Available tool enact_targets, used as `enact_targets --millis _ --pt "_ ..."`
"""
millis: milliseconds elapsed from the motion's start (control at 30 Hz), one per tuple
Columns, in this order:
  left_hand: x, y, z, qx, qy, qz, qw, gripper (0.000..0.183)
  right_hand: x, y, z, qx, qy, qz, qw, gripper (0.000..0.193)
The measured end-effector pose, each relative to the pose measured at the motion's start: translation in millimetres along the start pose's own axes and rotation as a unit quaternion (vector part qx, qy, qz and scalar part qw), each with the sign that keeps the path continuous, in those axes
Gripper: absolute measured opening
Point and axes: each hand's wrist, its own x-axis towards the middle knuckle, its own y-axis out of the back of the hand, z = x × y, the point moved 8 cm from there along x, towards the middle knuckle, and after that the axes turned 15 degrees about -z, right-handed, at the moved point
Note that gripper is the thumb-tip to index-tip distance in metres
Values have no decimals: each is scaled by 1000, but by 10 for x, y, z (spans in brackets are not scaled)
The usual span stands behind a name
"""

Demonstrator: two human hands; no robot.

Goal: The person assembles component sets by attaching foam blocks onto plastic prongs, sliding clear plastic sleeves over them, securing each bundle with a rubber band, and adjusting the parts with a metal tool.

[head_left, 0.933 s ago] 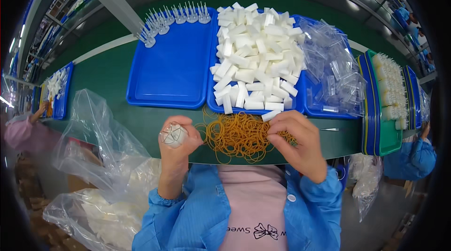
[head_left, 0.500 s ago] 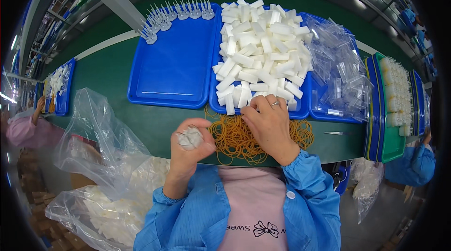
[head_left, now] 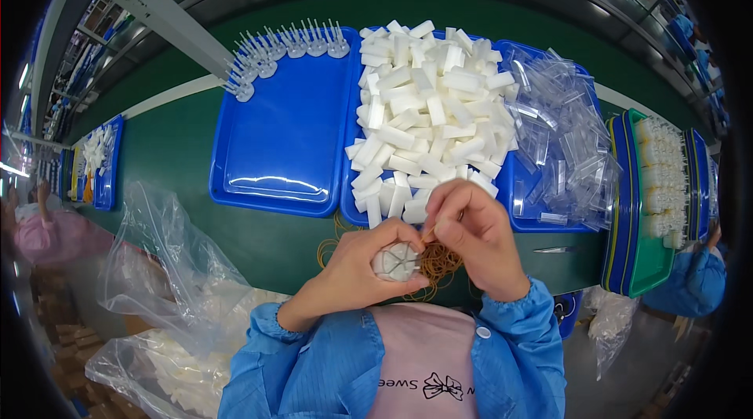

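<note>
My left hand is wrapped round a rounded bundle of white pieces, whose wedge-like ends face up with dark gaps between them. Close against it on the right, my right hand pinches a tan rubber band, stretched toward the bundle's far side. How far the band goes round the bundle is hidden by my fingers. Beneath both hands lies a pile of tan rubber bands on the green table.
Beyond my hands stands a blue tray heaped with white foam-like blocks. Left of it, a blue tray carries clear stemmed pieces. Clear plastic pieces fill the right tray. Tweezers lie near a green tray.
My left hand has brought the bundle rightward to my right hand. My right hand has lifted off the pile with a rubber band. The view has shifted, so the trays sit lower.
</note>
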Motion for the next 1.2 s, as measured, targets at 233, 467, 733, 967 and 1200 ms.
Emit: enact_targets --millis 233,467,733,967,1200 --pt "492 105 57 67 53 -101 991 53 270 127 -441 -360 -29 63 930 7" --pt "664 -133 19 -12 -27 -112 993 51 307 82 -595 -379 -1 13 925 16" --pt "672 150 -29 -235 -25 -121 964 38 9 -764 -756 -755 173 -42 632 19" --pt "535 415 8 -471 -94 -1 877 77 -201 -125 -549 -687 34 53 724 18" --pt "522 378 -138 -198 5 16 980 83 -242 -156 -581 -603 85 11 793 18"
